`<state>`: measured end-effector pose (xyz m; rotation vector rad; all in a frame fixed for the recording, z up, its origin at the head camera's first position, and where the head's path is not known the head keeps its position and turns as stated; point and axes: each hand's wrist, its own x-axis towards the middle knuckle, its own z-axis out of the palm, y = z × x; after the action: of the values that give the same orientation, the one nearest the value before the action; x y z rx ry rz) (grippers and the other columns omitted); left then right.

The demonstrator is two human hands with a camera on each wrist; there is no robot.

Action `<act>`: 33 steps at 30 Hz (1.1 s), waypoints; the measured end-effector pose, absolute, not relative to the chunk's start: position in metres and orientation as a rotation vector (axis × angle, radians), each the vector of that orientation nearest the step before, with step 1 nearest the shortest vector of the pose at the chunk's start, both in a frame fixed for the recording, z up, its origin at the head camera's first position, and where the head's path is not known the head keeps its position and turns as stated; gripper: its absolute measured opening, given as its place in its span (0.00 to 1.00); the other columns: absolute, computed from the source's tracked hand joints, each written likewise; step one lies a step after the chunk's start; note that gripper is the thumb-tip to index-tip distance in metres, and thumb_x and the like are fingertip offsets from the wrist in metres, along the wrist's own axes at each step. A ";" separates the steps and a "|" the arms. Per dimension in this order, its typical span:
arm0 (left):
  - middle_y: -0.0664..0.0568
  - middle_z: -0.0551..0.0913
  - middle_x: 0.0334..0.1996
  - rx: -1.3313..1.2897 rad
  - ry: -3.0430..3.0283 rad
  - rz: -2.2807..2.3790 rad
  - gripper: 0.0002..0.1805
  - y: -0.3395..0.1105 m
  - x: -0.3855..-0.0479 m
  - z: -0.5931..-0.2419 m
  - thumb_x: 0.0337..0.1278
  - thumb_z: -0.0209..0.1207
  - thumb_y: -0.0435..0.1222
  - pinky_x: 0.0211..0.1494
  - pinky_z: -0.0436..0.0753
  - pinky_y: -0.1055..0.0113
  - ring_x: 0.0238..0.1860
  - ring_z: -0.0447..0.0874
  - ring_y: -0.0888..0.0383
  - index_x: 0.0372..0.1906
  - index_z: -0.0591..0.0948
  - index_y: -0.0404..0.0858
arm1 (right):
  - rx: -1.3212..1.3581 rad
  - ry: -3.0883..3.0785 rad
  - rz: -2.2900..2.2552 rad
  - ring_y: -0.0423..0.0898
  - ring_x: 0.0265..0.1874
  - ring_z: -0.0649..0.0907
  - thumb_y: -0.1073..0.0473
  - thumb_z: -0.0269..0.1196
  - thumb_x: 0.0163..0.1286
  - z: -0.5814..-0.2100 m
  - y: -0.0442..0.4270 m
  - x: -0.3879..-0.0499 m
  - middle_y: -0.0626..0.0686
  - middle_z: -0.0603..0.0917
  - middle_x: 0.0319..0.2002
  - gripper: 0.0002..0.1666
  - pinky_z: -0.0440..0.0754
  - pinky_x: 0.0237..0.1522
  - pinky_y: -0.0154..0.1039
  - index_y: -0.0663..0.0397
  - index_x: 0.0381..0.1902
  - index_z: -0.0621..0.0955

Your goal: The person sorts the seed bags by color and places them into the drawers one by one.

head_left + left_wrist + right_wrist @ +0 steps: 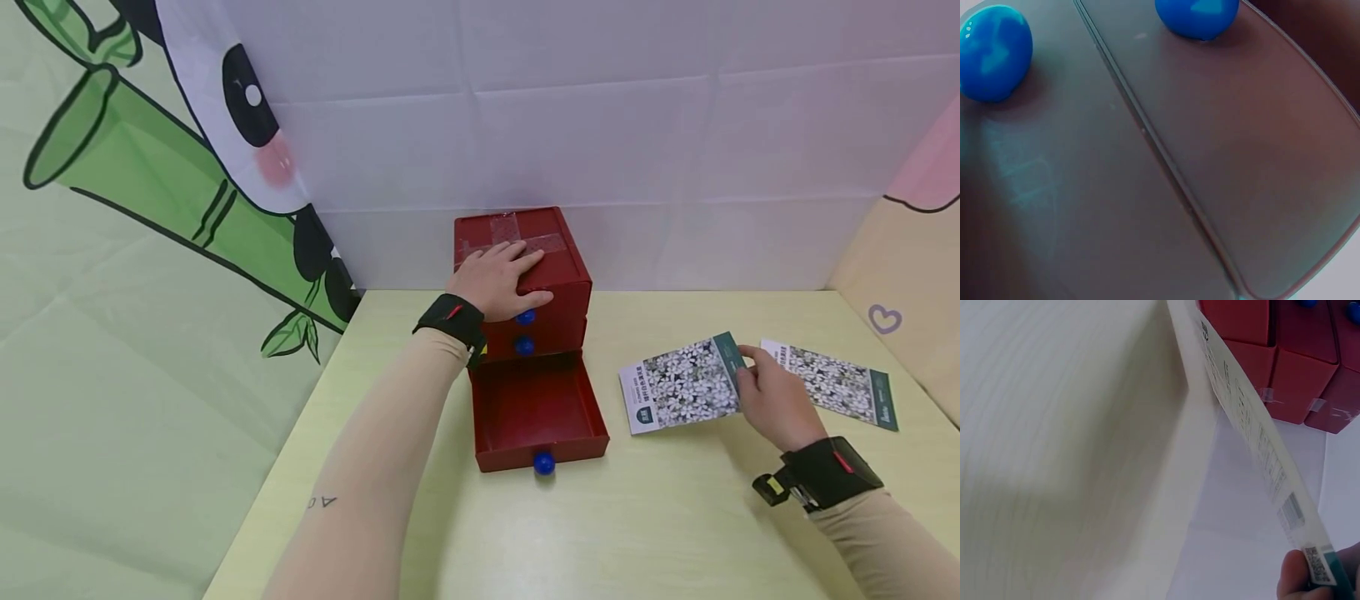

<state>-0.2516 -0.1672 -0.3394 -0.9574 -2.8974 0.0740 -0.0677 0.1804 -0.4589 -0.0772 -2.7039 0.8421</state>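
A small red chest of drawers (573, 308) with blue knobs stands against the back cloth. Its bottom drawer (536, 408) is pulled out, and the bare red inside shows. My left hand (497, 279) rests on top of the chest, fingers spread, thumb over the front edge. The left wrist view shows drawer fronts (1116, 187) and two blue knobs (994, 53). Over the table at the right, my right hand (780, 400) pinches a flat packet with white flowers (686, 383) by its green end. In the right wrist view the packet's printed back (1260, 440) is seen edge-on.
A second flower-printed packet (840, 383) lies on the table right of my right hand, partly hidden by it. Clear tape (504, 227) crosses the chest's top. A pale cloth (637, 142) hangs behind the pale wooden table (615, 533), with a printed cloth at the left.
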 end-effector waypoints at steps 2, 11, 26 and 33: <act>0.52 0.53 0.75 -0.956 -2.896 0.075 0.45 -0.167 -0.252 -0.340 0.56 0.41 0.71 0.73 0.53 0.48 0.74 0.49 0.50 0.76 0.54 0.57 | -0.067 -2.695 0.838 0.46 0.18 0.74 0.64 0.45 0.76 -0.457 0.181 -0.068 0.67 0.79 0.33 0.23 0.67 0.16 0.38 0.76 0.62 0.65; 0.52 0.53 0.75 -0.956 -2.890 0.089 0.45 -0.166 -0.253 -0.342 0.56 0.40 0.71 0.73 0.54 0.49 0.74 0.50 0.51 0.76 0.54 0.57 | -0.077 -2.659 0.883 0.47 0.18 0.73 0.60 0.44 0.77 -0.446 0.180 -0.067 0.63 0.78 0.31 0.25 0.66 0.14 0.37 0.73 0.64 0.65; 0.52 0.54 0.75 -0.939 -2.894 0.088 0.44 -0.164 -0.254 -0.343 0.56 0.41 0.71 0.73 0.53 0.48 0.74 0.50 0.50 0.76 0.55 0.56 | -0.021 -2.623 0.921 0.45 0.18 0.72 0.58 0.44 0.78 -0.431 0.168 -0.064 0.61 0.78 0.31 0.26 0.66 0.15 0.36 0.70 0.66 0.66; 0.52 0.54 0.75 -0.937 -2.886 0.095 0.45 -0.164 -0.255 -0.343 0.56 0.41 0.71 0.73 0.54 0.48 0.74 0.51 0.50 0.76 0.55 0.56 | 0.022 -2.584 0.947 0.43 0.16 0.71 0.59 0.45 0.78 -0.427 0.159 -0.065 0.61 0.79 0.31 0.25 0.65 0.14 0.36 0.69 0.65 0.67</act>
<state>-0.2553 -0.1637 -0.3431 -0.9366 -2.8863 0.0955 -0.0653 0.1587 -0.4267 0.0224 -2.5840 0.9473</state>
